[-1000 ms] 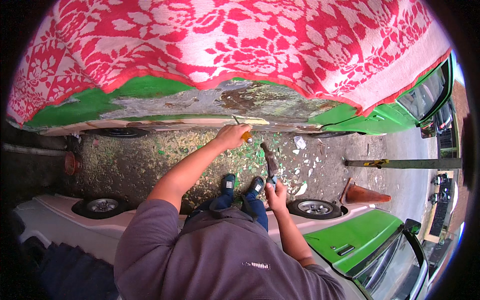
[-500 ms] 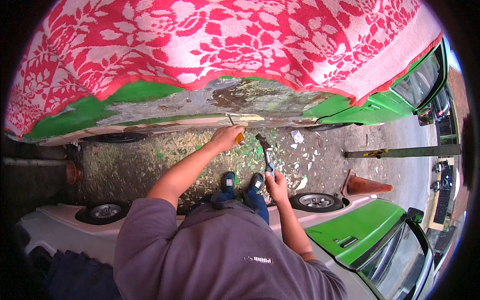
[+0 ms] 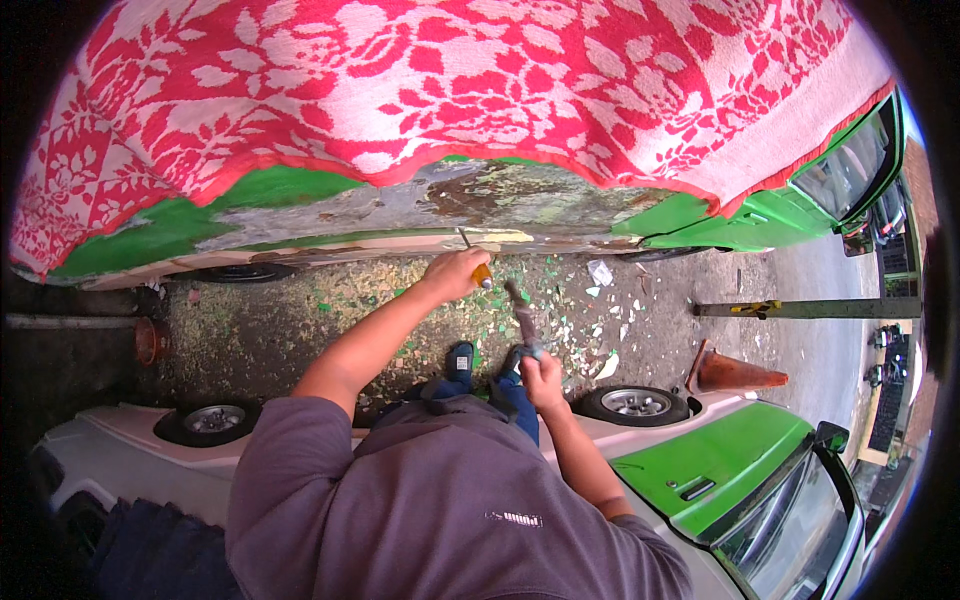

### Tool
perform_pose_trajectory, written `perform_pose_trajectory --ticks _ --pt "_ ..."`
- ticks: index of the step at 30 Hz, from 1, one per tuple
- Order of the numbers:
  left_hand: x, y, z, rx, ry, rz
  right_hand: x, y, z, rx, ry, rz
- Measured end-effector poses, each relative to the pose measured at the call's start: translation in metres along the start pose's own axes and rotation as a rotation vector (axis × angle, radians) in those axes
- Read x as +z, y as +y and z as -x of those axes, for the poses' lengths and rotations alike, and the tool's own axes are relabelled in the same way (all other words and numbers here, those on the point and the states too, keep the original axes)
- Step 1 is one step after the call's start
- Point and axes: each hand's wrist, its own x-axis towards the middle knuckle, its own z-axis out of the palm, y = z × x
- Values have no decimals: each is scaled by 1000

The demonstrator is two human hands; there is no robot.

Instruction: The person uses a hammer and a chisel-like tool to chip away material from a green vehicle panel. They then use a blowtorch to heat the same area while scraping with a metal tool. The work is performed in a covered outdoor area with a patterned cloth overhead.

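Near frame centre, clenching an orange-handled chisel-like tool [image 3: 482, 273] in left hand [image 3: 453, 276], a hammer [image 3: 525, 322] in right hand [image 3: 543, 382]. Possibly risking left-hand bruising through mis-striking.

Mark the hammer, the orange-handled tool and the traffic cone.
Hammer [image 3: 525, 323]: head view, on its shaft.
Orange-handled tool [image 3: 483, 273]: head view, on the exposed handle.
Traffic cone [image 3: 738, 373]: head view, on the middle of its tapered body.
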Motion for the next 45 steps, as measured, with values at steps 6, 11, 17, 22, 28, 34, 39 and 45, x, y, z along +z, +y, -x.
perform_pose_trajectory --ticks 6,11,17,22,28,34,39,45 --pt "5 6 -1 17 -20 15 6 -23 -11 86 -82 243" --pt "8 -2 -10 -89 -36 16 6 -4 -2 24 12 154" --pt "4 -6 -4 -91 -18 -12 -5 12 5 231 92 -83" --pt "-1 12 6 -36 11 -2 -18 -4 6 254 82 -128" --pt "-1 8 7 3 -6 -29 -18 -6 2 242 72 29" --pt "0 8 -2 -18 52 16 -11 -6 5 60 72 139" --pt "8 6 -9 -28 84 41 -1 12 -13 266 33 333" --pt "27 3 4 -14 107 118 -16 8 11 348 67 24"
